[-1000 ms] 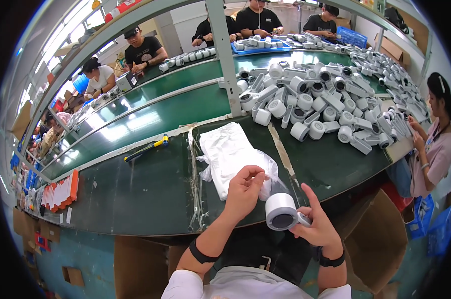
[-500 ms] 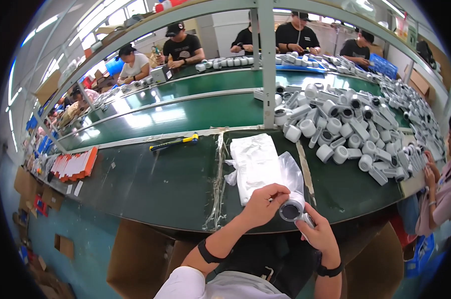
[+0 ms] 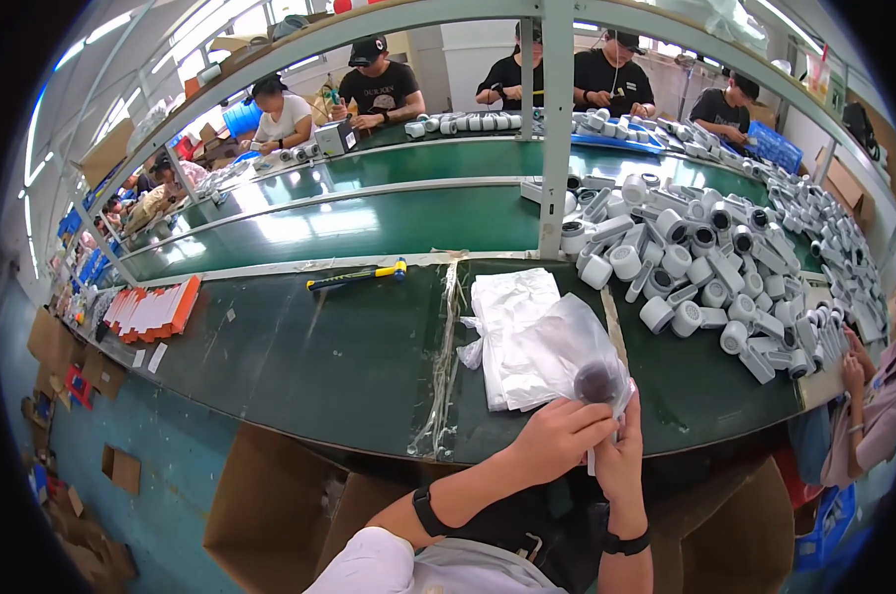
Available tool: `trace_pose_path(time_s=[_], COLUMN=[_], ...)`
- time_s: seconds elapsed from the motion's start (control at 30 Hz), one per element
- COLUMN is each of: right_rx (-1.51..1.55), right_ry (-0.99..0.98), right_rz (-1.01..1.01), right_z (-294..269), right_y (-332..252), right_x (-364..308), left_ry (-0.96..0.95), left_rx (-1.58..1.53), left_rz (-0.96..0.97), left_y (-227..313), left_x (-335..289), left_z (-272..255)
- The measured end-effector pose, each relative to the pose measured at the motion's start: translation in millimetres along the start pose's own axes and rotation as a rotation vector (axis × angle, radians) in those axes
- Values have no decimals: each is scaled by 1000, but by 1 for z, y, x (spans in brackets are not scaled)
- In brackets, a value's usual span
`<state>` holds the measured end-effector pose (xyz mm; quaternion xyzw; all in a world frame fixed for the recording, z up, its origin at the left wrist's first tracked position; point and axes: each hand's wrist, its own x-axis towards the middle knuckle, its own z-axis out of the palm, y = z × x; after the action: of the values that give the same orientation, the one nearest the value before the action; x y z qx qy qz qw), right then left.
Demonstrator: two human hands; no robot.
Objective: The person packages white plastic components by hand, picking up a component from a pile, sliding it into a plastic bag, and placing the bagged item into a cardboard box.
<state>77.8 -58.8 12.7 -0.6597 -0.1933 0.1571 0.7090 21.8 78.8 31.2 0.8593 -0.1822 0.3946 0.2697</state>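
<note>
A white-grey handheld device with a round dark head [image 3: 596, 381] is inside a translucent plastic bag [image 3: 565, 335], above the near edge of the dark green bench. Closed around the lower end, where the handle is mostly hidden, is my right hand [image 3: 621, 455]. My left hand [image 3: 564, 437], its fingers pinched together, grips the bag's edge just below the round head. Beneath and beyond the bag lies a stack of white plastic bags [image 3: 507, 371]. Both wrists wear black bands.
Many similar white-grey devices [image 3: 700, 262] are heaped to the right. A yellow-and-black hammer [image 3: 357, 276] and orange-and-white flat pieces [image 3: 153, 309] lie left. A metal post [image 3: 555, 139] rises beyond the stack. Open cardboard boxes [image 3: 260, 505] stand below. Co-workers sit across the belt [image 3: 339, 223]; another is at right.
The device's round head, bare and facing me before, is now covered by the bag. My hands have come closer together, and the left has moved down onto the bag's edge.
</note>
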Motion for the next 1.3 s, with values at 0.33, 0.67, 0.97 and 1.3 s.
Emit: trace_pose_path(time_s=[0.33,0.67,0.97,1.3], right_rx=[-320,264,168,419], right_ry=[-98,29,54,-29], right_rz=[-144,89,-192,-32], right_z=[0,7,18,24], right_y=[1,5,14,-5], right_x=[4,9,13,12], left_ry=[-55,-35,-9,160], left_rx=[35,-159,-218,-765], left_rz=[14,-168,10,-606], left_y=[3,2,8,-8], left_x=[6,-4,-4,-32], left_z=[-15,-14,-16,-45])
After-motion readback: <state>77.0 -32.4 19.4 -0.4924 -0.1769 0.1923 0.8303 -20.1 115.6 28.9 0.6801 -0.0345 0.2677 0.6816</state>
